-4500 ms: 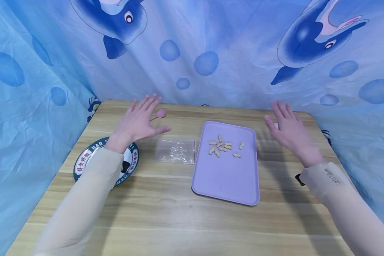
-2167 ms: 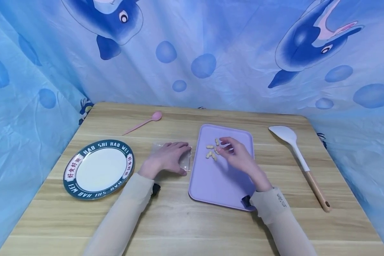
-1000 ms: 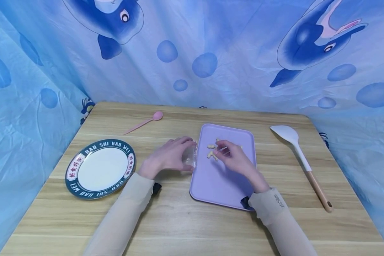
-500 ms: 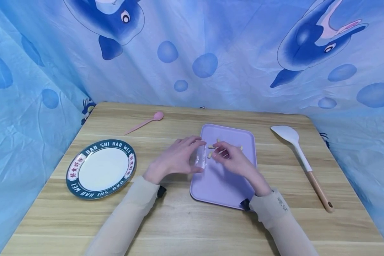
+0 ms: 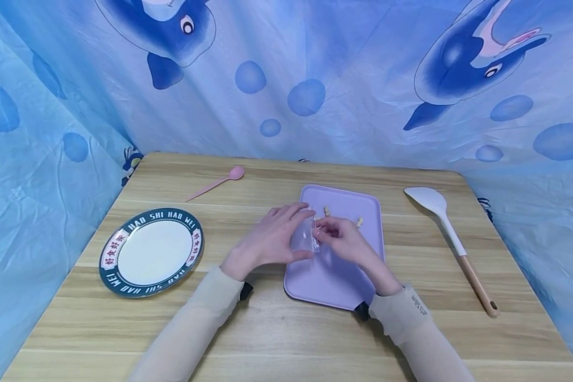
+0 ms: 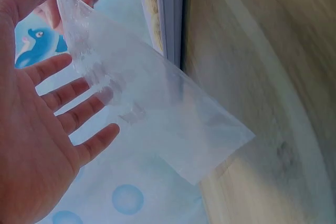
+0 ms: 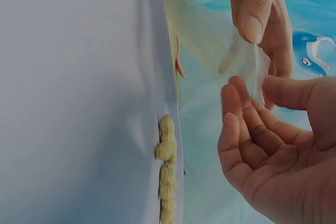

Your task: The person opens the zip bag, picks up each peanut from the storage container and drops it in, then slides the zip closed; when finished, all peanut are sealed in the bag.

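Holding a clear plastic bag [image 6: 157,98], apparently empty, raised over the left part of the purple tray [image 5: 334,281]. In the left hand [image 5: 273,236], gripped between thumb and outspread fingers; in the right hand [image 5: 350,246], pinched at one edge between thumb and fingertips. Judging by the film: almost weightless, thin, limp and slick, likely to crease or cling rather than keep any shape. Best taken by the firmer-looking strip along the edge facing the right hand, one layer under each thumb. Visible from the left wrist: the bag's loose far end, mostly hidden behind the left hand from the head. Visible from the right wrist: thumb and fingertips close up on the film, plus peanuts [image 7: 167,148] almost edge-on along the tray, partly covered by the right hand from above.
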Tool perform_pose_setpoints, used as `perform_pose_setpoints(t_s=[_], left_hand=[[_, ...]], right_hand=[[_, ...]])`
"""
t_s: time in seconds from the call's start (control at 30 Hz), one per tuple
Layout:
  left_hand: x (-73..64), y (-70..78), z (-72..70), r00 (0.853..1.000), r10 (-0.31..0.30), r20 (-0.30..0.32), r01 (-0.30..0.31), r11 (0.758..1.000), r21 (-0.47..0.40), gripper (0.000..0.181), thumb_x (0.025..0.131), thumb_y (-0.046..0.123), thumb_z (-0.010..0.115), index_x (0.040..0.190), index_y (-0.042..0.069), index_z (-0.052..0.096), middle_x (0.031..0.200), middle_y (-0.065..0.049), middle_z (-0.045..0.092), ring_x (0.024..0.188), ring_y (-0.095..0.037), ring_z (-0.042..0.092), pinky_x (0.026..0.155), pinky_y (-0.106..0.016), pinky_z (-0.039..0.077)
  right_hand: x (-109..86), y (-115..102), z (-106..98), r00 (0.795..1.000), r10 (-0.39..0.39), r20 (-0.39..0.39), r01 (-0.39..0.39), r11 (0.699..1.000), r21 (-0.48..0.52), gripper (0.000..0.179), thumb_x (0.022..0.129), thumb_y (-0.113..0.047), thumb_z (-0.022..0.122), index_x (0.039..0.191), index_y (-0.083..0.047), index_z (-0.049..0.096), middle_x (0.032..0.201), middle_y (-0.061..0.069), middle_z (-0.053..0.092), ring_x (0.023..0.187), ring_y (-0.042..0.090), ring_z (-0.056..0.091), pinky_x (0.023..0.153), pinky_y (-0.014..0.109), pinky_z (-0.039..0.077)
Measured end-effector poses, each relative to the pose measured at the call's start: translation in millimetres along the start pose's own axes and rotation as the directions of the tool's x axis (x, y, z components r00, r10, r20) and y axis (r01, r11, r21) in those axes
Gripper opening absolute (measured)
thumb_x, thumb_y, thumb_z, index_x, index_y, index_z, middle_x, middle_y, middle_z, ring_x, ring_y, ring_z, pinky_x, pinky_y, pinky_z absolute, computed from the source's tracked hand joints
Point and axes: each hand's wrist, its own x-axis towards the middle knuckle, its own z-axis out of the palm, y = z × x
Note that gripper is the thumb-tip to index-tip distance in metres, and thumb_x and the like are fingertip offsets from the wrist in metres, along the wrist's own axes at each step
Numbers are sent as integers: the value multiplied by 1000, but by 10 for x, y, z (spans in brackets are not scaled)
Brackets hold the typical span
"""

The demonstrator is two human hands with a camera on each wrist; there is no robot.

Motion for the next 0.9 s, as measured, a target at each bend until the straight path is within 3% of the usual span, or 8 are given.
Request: perform_pose_setpoints(t_s=[0.37, 0.6, 0.9], left_hand=[[4, 50, 52, 1000, 14, -10, -13, 999, 30, 88, 81, 59, 72, 151, 15, 41, 156, -9, 36, 139, -30, 39, 110, -51, 33], [-1, 42, 64, 1000, 17, -5, -16, 999, 47, 89, 80, 61, 73, 151, 17, 41, 155, -8, 36, 138, -29, 40, 109, -50, 34], [-6, 25, 53, 1000, 27, 7, -27, 999, 34, 90, 80, 62, 72, 151, 17, 41, 155, -8, 36, 138, -29, 40, 109, -50, 34]], right_hand=[[11, -10, 46, 990, 131, -45, -121, 975, 186, 20, 95, -6, 65, 105, 10, 68, 81, 11, 70, 70, 15, 64, 70, 34, 55], [6, -5, 60, 988, 150, -41, -137, 963, 230, 20, 94, -6, 66, 103, 12, 68, 77, 10, 70, 67, 13, 64, 66, 29, 55], [18, 19, 81, 983, 181, -35, -168, 958, 234, 18, 94, -5, 66, 101, 11, 68, 75, 6, 68, 66, 12, 63, 67, 32, 56]])
